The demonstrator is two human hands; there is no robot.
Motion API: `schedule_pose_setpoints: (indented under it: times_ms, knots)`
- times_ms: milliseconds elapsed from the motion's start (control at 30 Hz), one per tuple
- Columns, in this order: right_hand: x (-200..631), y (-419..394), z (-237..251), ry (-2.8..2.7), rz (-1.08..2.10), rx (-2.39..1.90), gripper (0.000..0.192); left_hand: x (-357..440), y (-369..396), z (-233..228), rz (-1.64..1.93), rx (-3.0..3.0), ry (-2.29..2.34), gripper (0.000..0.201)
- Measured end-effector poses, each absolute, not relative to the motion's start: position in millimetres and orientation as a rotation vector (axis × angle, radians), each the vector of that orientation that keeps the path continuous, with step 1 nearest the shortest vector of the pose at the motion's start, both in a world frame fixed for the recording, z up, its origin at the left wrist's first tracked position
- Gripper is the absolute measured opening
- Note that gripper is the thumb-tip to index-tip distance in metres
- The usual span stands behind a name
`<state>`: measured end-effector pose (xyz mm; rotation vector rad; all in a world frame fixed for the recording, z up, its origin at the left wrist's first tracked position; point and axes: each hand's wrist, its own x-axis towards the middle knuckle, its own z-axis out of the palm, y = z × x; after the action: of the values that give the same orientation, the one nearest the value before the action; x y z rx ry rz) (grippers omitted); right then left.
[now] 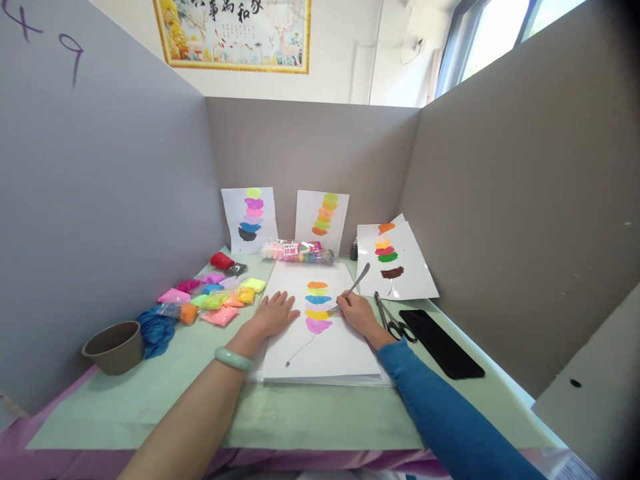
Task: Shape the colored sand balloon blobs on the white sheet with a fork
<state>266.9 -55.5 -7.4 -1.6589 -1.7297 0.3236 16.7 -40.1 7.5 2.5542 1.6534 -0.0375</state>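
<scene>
Five clay smears (318, 306) already stacked on the white sheet (320, 350): orange, green, blue, yellow, pink. Right hand (356, 311) gripping a metal fork (351, 289), tines on yellow. Left hand (274, 315) flat, spread at nine o'clock. Clay packets (220, 299) unused farther left.

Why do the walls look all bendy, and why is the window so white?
In the head view the wide lens bows the grey partition walls outward, and the corners go dark. The window is blown out by daylight. The middle stays sharp: the right hand with its fork, the left hand flat on the paper. Shadows are soft.
</scene>
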Motion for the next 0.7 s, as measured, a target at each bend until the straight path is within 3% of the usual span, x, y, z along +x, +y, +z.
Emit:
schedule_pose_setpoints:
  times_ms: [700]
  knots:
    - [267.4,-55.2,-1.4,-1.781,0.094,-1.994,0.027,16.8,-39.5,7.2,-0.05,2.554,1.66,0.061]
